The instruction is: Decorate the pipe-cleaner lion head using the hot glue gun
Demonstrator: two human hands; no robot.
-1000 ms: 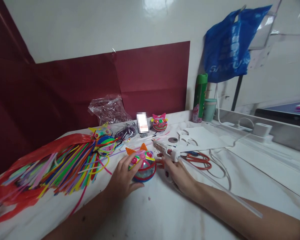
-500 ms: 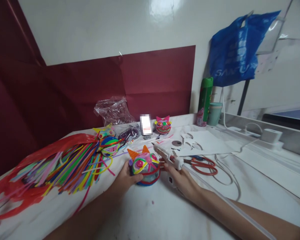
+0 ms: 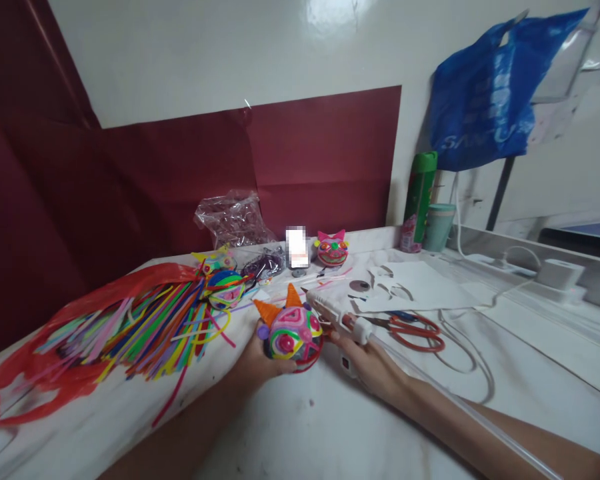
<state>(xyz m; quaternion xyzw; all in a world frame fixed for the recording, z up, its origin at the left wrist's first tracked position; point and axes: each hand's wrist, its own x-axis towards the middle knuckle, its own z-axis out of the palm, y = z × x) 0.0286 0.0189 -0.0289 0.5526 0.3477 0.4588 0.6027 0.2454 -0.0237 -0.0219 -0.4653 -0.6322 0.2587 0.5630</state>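
My left hand [image 3: 263, 357] is wrapped round a colourful cat-like head [image 3: 294, 331] made of coiled pipe cleaners, with orange pointed ears, pink eyes and a red-rimmed mouth. Its face is tipped downward and to the right. In my right hand [image 3: 363, 360] is a white hot glue gun [image 3: 337, 313], its nozzle pointing up and left, just beside the head's right ear. A long clear glue stick [image 3: 455, 403] trails from the gun's back along my right forearm. Fingers of my right hand come close to the head's right side; whether they touch it I cannot tell.
Many coloured pipe cleaners [image 3: 150, 327] lie on a red plastic bag [image 3: 145, 275] at left. Orange-handled scissors [image 3: 417, 332], a white cord [image 3: 473, 353] and cut paper [image 3: 420, 287] are at right. A finished-looking pink-eared head [image 3: 332, 249] stands behind, near a green can [image 3: 420, 200].
My left hand has tilted the cat-like head forward, so its top shows more and its mouth less. The whole view has shifted slightly; the glue gun stays beside the head.
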